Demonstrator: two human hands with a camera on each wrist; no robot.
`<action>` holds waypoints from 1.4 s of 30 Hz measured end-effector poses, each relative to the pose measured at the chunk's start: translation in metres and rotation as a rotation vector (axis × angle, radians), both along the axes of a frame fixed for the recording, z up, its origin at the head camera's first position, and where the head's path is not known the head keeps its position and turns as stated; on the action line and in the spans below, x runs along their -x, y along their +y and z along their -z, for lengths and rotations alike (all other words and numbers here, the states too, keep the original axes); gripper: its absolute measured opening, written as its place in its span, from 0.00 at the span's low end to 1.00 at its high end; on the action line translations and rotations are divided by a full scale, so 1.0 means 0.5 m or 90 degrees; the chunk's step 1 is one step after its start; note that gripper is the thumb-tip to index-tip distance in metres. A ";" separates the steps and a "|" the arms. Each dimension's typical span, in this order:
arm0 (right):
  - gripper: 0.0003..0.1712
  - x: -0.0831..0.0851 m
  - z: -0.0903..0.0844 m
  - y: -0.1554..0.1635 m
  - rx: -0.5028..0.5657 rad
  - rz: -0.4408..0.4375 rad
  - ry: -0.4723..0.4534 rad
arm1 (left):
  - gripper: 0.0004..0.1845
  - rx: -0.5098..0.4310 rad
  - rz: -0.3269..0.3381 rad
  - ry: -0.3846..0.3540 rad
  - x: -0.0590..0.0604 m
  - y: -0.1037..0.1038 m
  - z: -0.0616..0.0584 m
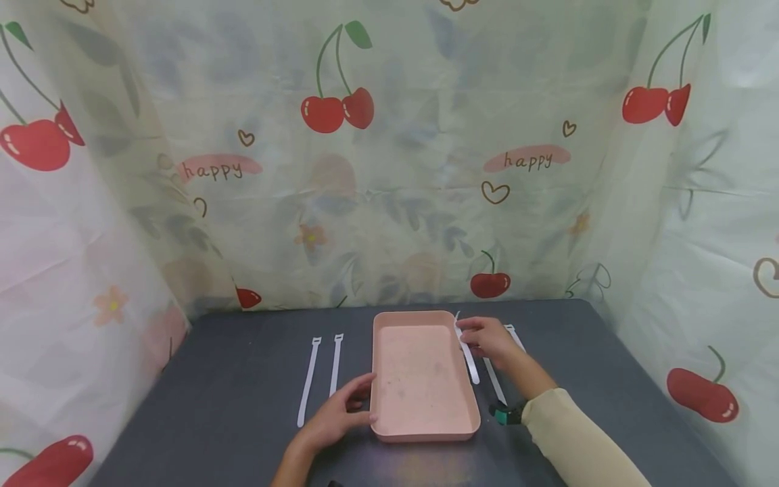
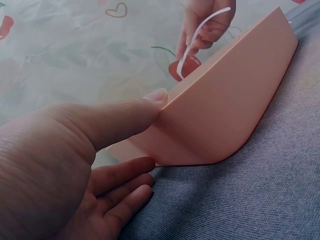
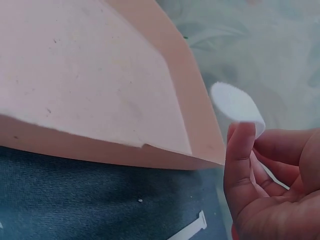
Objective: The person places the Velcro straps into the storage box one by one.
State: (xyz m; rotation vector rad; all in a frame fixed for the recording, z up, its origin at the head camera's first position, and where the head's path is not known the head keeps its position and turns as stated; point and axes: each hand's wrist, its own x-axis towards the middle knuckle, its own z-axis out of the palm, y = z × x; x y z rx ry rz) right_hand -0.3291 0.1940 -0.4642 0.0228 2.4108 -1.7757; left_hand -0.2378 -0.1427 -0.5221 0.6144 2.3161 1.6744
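A shallow pink tray (image 1: 426, 379) lies lengthwise on the dark table. My left hand (image 1: 337, 416) is at its near left side; in the left wrist view the thumb (image 2: 127, 117) meets the rim and the fairly straight fingers touch low on the outer wall. Over the tray's right rim, my right hand (image 1: 489, 338) pinches a white cable strap (image 1: 467, 355) between thumb and fingers. That strap (image 3: 235, 102) curves up from the fingertips in the right wrist view. The tray's floor (image 3: 90, 70) carries only small specks.
Two white straps, an outer one (image 1: 309, 382) and an inner one (image 1: 335, 365), lie left of the tray. To its right are another strap (image 1: 496, 385) and one partly hidden strap (image 1: 514, 335). A cherry-printed curtain (image 1: 389, 169) encloses the table's back and sides.
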 end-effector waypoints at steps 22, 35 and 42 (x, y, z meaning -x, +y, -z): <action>0.21 -0.004 -0.013 -0.013 -0.041 0.063 0.073 | 0.38 -0.005 0.010 0.007 0.001 -0.001 0.002; 0.19 -0.003 -0.018 -0.027 -0.033 0.045 0.067 | 0.38 -0.006 0.013 0.007 0.002 -0.003 0.006; 0.19 -0.004 -0.015 -0.046 -0.002 0.050 0.054 | 0.38 -0.010 0.016 0.003 0.001 -0.004 0.003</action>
